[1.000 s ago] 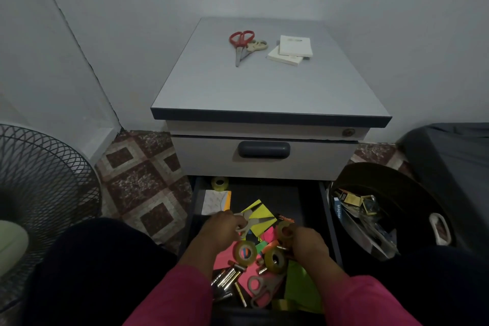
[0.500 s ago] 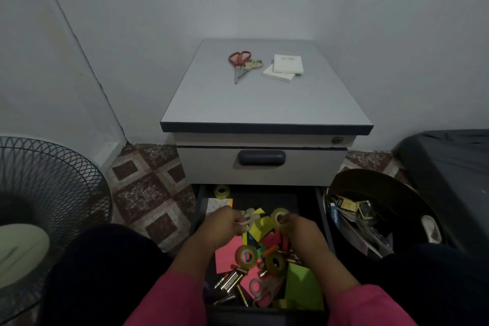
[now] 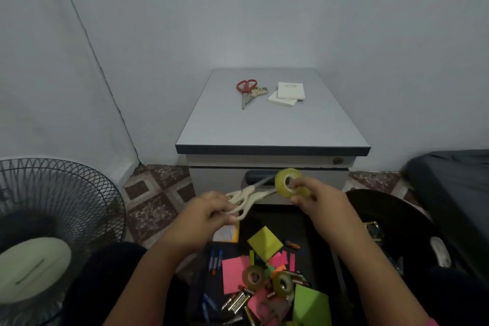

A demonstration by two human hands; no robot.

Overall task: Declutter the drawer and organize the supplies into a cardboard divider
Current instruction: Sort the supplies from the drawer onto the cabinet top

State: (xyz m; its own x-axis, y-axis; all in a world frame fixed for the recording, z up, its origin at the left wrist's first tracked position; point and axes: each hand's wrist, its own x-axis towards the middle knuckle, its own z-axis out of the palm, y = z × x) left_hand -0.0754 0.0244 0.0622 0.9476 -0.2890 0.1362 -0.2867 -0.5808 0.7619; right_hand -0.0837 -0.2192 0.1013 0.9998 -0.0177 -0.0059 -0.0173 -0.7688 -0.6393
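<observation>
Cream-handled scissors [image 3: 248, 200] are gripped by the left hand [image 3: 209, 213] above the open drawer [image 3: 312, 235]; the right hand [image 3: 321, 200] pinches a yellowish tape roll [image 3: 289, 182] just beside their blades; below lie two more tape rolls [image 3: 267, 279], sticky notes [image 3: 264, 243] and batteries [image 3: 236, 302]; red scissors [image 3: 245, 92] and notepads [image 3: 288, 94] rest on the cabinet's worktop [image 3: 272, 124].

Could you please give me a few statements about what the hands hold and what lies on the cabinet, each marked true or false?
1. The left hand grips cream scissors. True.
2. The right hand holds a pink sticky note. False: it holds a yellow tape roll.
3. Red scissors lie on the cabinet top. True.
4. The open drawer holds no tape. False: two tape rolls lie there.
</observation>
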